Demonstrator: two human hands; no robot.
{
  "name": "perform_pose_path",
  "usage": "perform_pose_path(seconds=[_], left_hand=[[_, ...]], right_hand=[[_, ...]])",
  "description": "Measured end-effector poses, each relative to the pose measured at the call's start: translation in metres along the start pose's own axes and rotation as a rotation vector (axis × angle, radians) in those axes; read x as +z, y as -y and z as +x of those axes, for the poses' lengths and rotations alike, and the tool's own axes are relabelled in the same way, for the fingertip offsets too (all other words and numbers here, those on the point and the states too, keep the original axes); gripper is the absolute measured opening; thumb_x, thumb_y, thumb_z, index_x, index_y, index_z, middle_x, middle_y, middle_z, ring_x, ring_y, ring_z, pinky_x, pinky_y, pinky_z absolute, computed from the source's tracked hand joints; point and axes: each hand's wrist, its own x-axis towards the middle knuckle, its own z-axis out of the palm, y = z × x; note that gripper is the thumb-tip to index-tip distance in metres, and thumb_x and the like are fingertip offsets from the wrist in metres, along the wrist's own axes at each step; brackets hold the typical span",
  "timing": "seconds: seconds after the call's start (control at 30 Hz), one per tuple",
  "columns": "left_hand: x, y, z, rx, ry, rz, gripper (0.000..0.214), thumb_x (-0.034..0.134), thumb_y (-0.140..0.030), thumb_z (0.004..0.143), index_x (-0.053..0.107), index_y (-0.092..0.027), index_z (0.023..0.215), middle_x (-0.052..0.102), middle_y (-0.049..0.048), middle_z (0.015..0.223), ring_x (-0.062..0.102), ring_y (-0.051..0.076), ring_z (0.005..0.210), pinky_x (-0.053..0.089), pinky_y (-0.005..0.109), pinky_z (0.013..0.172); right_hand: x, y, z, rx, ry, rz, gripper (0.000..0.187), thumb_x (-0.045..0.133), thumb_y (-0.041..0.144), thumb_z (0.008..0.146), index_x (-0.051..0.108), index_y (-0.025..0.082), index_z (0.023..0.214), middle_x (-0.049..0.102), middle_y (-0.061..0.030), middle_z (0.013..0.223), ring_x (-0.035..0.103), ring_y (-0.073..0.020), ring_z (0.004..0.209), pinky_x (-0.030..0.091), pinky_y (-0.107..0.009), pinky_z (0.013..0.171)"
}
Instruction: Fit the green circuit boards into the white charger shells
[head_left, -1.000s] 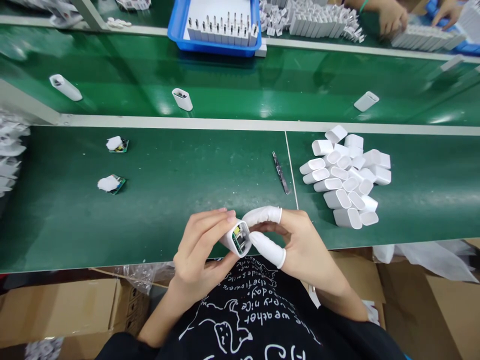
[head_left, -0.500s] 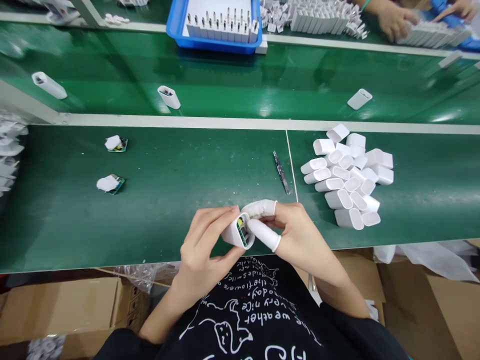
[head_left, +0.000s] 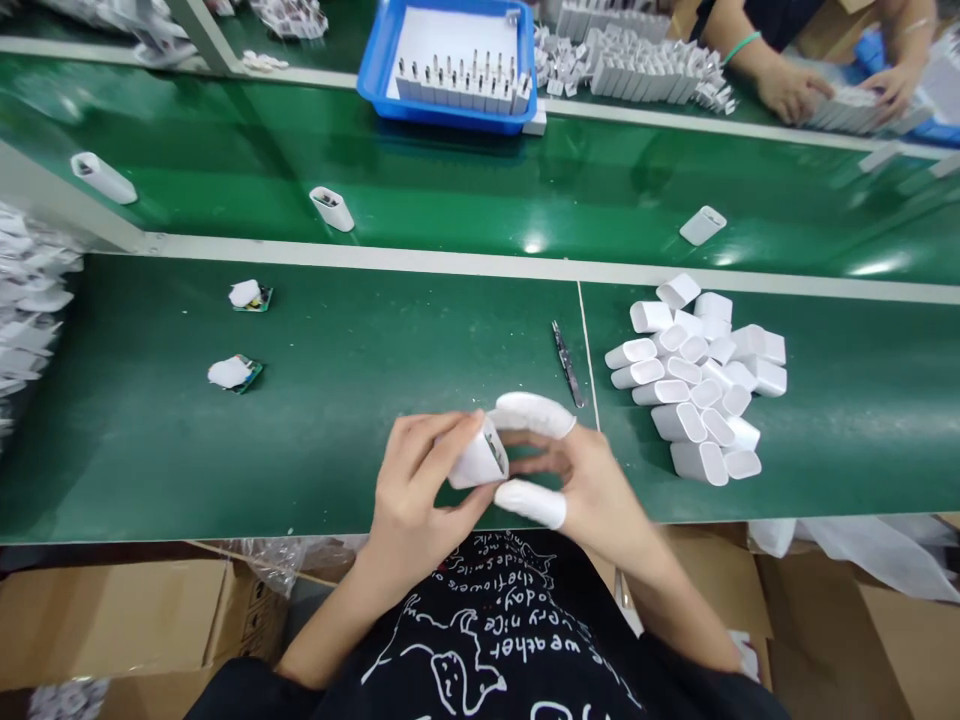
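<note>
Near the tabletop's [head_left: 412, 340] front edge, left hand [head_left: 414, 488] grips case [head_left: 471, 462]; right hand [head_left: 596, 482] spreads open; slack grip could drop it.

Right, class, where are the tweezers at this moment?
In the head view, the tweezers lie on the green bench right of centre, just left of the thin white line and beyond the right hand.

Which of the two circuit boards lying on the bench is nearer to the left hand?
The front circuit board, closer to the person; the rear circuit board lies nearer the pale rail, farther from the left hand.
</note>
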Motion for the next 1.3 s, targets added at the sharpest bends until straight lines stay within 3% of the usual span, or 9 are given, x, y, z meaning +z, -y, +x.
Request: perform_pose_path(seconds=[0.1, 0.2, 0.47, 0.67, 0.77, 0.9, 1.0, 1.13, 1.3], left_hand=[[0.002, -0.005, 0.007, 0.054, -0.069, 0.081, 0.057, 0.069, -0.009, 0.08, 0.048, -0.015, 0.133, 0.066, 0.0113, 0.106, 0.057, 0.023, 0.094, 0.053, 0.038, 0.08], [-0.001, -0.004, 0.015, 0.022, -0.011, -0.006, 0.059, 0.068, -0.013, 0.083, 0.043, -0.014, 0.137, 0.065, 0.0122, 0.115, 0.056, 0.023, 0.108, 0.053, 0.04, 0.09], [-0.013, 0.002, 0.013, -0.005, 0.011, -0.219, 0.043, 0.065, -0.011, 0.085, 0.052, -0.012, 0.126, 0.063, 0.011, 0.121, 0.056, 0.019, 0.118, 0.051, 0.035, 0.101], [-0.016, 0.023, 0.009, -0.033, -0.067, -0.128, 0.043, 0.063, -0.01, 0.086, 0.051, -0.014, 0.127, 0.064, 0.0112, 0.122, 0.057, 0.02, 0.119, 0.053, 0.038, 0.1], [-0.018, 0.044, 0.003, -0.132, -0.126, 0.026, 0.038, 0.06, -0.014, 0.088, 0.053, -0.018, 0.125, 0.064, 0.0105, 0.123, 0.06, 0.022, 0.116, 0.055, 0.041, 0.097], [-0.021, 0.06, -0.006, -0.223, -0.124, 0.087, 0.034, 0.056, -0.025, 0.092, 0.054, -0.023, 0.126, 0.066, 0.008, 0.121, 0.064, 0.023, 0.112, 0.058, 0.04, 0.092], [-0.02, 0.061, -0.01, -0.244, -0.081, 0.08, 0.031, 0.053, -0.03, 0.093, 0.057, -0.026, 0.124, 0.069, 0.0051, 0.117, 0.068, 0.021, 0.106, 0.061, 0.035, 0.085], [-0.016, 0.058, -0.015, -0.244, -0.046, 0.046, 0.029, 0.053, -0.031, 0.092, 0.059, -0.027, 0.121, 0.071, 0.0039, 0.115, 0.069, 0.021, 0.104, 0.061, 0.033, 0.082], [-0.012, 0.058, -0.014, -0.26, 0.022, -0.026, 0.029, 0.053, -0.029, 0.092, 0.059, -0.027, 0.121, 0.071, 0.0043, 0.114, 0.07, 0.02, 0.103, 0.062, 0.033, 0.081]], right_hand=[[0.022, -0.02, 0.003, 0.122, -0.125, 0.556, 0.031, 0.08, 0.023, 0.07, 0.067, 0.024, 0.098, 0.071, 0.0021, 0.087, 0.067, -0.0118, 0.074, 0.06, -0.022, 0.071], [0.037, -0.034, 0.012, 0.309, -0.114, 0.939, 0.015, 0.074, 0.031, 0.075, 0.069, 0.02, 0.083, 0.068, 0.0008, 0.074, 0.063, -0.0097, 0.062, 0.058, -0.016, 0.061], [0.049, -0.032, 0.01, 0.381, -0.085, 0.81, 0.014, 0.069, 0.035, 0.074, 0.066, 0.022, 0.076, 0.065, 0.0017, 0.065, 0.062, -0.0095, 0.06, 0.057, -0.014, 0.063], [0.04, -0.031, 0.043, 0.29, -0.129, 0.357, 0.025, 0.06, 0.044, 0.078, 0.063, 0.022, 0.088, 0.069, -0.0027, 0.082, 0.066, -0.016, 0.07, 0.059, -0.031, 0.068], [0.012, -0.025, 0.113, 0.176, -0.219, -0.025, 0.029, 0.071, 0.034, 0.074, 0.061, 0.02, 0.098, 0.069, -0.0037, 0.095, 0.066, -0.0187, 0.087, 0.056, -0.036, 0.083], [-0.02, -0.004, 0.221, 0.059, -0.38, -0.584, 0.028, 0.064, 0.031, 0.089, 0.06, 0.015, 0.112, 0.063, -0.0077, 0.116, 0.062, -0.0221, 0.104, 0.051, -0.045, 0.092], [-0.026, 0.011, 0.264, 0.053, -0.405, -0.938, 0.033, 0.06, 0.033, 0.093, 0.058, 0.016, 0.121, 0.059, -0.0088, 0.124, 0.061, -0.0231, 0.108, 0.052, -0.046, 0.091], [-0.045, 0.026, 0.245, 0.077, -0.307, -1.322, 0.036, 0.059, 0.036, 0.093, 0.057, 0.017, 0.123, 0.058, -0.0094, 0.128, 0.06, -0.0242, 0.111, 0.051, -0.047, 0.093], [-0.104, 0.048, 0.13, 0.175, -0.09, -1.628, 0.024, 0.066, 0.028, 0.086, 0.065, 0.015, 0.105, 0.068, -0.0084, 0.105, 0.062, -0.0241, 0.102, 0.047, -0.043, 0.09]])
